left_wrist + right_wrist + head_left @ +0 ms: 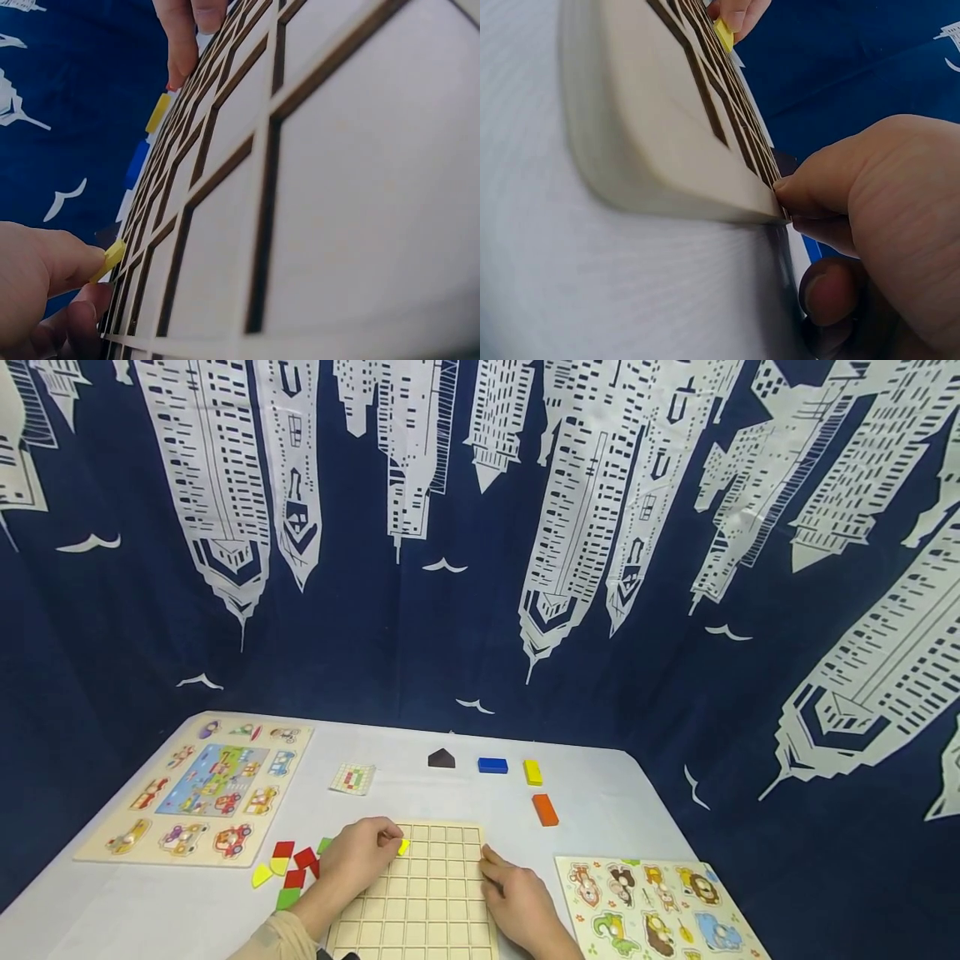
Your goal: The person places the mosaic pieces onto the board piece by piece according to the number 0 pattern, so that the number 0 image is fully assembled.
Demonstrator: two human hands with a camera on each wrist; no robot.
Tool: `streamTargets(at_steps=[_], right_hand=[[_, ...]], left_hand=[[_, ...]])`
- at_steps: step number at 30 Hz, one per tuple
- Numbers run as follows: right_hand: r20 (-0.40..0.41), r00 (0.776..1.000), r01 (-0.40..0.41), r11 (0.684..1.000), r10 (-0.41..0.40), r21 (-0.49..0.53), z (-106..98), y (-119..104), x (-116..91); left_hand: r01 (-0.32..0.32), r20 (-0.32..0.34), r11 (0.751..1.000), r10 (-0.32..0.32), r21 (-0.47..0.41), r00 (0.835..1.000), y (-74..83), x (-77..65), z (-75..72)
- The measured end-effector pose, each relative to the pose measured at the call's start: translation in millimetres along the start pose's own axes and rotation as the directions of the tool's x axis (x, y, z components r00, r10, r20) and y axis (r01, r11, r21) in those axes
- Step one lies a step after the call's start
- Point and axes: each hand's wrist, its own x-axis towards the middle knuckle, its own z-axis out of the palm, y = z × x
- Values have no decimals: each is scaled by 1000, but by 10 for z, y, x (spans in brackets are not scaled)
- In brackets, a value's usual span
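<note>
My left hand [362, 853] pinches a small yellow tile [110, 261] between thumb and finger. It holds the tile over the far left cells of a pale wooden grid board [437, 887]. At the board's right edge, my right hand [522, 896] grips the rim, its thumb against the top edge and a finger lower down, as the right wrist view shows. Left of the board lie loose red tiles [295, 879], green tiles [288, 898] and yellow quarter-round tiles [261, 876], partly hidden behind the left forearm.
Beyond the board lie a small pattern card [352, 779], a dark house-shaped block [441, 758], a blue block [492, 766], a yellow block [532, 772] and an orange block [545, 810]. A vehicle puzzle [258, 835] stands left, an animal puzzle [626, 902] right.
</note>
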Motion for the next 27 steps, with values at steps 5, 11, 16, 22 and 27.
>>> streamTargets(at_steps=[5,11,16,22,27], right_hand=[[-2,1000,5,1000,-5,-7,-11,1,6],[7,1000,0,1000,0,-7,-8,-1,3],[1,1000,8,1000,-8,-18,-6,-7,1],[-1,1000,11,1000,-11,-20,-7,-15,3],[7,1000,4,1000,-4,-19,-2,-9,-4]], left_hand=[[8,-6,1000,-8,3,1000,-6,14,25],[12,2,1000,-12,19,1000,-17,12,37],[6,6,1000,-6,20,1000,-11,-2,32],[-8,3,1000,8,29,1000,3,-7,23],[-36,17,999,35,39,999,-9,-8,32]])
